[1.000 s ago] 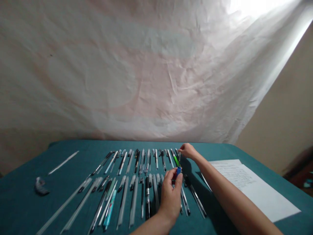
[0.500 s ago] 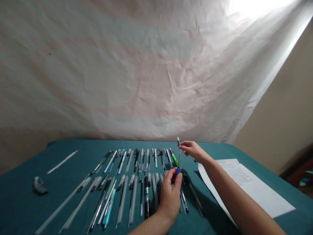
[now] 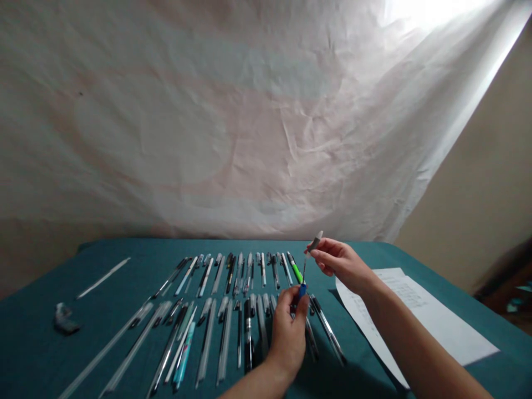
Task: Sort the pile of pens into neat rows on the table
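Note:
My left hand (image 3: 291, 324) is closed around a small blue pen part (image 3: 303, 289) with a thin refill (image 3: 305, 271) sticking up from it. My right hand (image 3: 338, 261) is raised just above and to the right, pinching a slim grey pen barrel (image 3: 315, 243) whose tip points up and to the right. Both hands hover over the right end of two rows of pens (image 3: 233, 310) laid side by side on a table with a teal cloth (image 3: 124, 246).
A bright green pen (image 3: 296, 270) lies in the far row near the hands. A white sheet of paper (image 3: 432, 318) lies at the right. A thin white stick (image 3: 102, 277) and a small crumpled grey object (image 3: 64, 320) sit at the left. A wrinkled white sheet (image 3: 233, 111) hangs behind.
My right hand lifted a grey pen barrel from the far row and brought it toward the blue part in my left hand. My left hand has stayed nearly still.

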`<state>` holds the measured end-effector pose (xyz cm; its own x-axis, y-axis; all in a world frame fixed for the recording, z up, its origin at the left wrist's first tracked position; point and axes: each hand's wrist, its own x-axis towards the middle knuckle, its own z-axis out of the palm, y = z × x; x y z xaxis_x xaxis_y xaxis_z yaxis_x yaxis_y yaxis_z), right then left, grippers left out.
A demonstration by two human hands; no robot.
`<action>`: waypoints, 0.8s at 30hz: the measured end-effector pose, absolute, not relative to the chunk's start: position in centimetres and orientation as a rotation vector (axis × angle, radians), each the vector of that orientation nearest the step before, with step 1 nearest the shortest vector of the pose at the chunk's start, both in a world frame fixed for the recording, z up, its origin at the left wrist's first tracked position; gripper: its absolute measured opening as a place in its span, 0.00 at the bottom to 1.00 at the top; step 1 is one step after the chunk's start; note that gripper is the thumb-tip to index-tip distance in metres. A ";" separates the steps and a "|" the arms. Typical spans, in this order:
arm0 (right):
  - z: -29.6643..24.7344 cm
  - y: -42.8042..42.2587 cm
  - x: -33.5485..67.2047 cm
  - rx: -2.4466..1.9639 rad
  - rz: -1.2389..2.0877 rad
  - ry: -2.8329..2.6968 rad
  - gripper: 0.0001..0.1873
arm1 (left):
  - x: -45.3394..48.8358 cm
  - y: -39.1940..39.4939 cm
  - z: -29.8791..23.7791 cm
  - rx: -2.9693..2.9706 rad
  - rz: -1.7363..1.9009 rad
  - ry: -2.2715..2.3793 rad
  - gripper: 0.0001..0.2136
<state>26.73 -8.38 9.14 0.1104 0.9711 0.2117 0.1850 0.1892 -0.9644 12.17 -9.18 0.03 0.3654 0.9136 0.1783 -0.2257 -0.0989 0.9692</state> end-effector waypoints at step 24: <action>7.9 -10.3 26.0 -1.318 1.051 -1.562 0.15 | 12.2 -9.2 0.4 1.413 1.116 0.646 0.14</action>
<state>25.99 -10.35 7.94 -0.1174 0.9906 0.0706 0.3074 0.1038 -0.9459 12.16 -9.22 0.43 0.3931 0.8828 0.2574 -0.2166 -0.1831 0.9589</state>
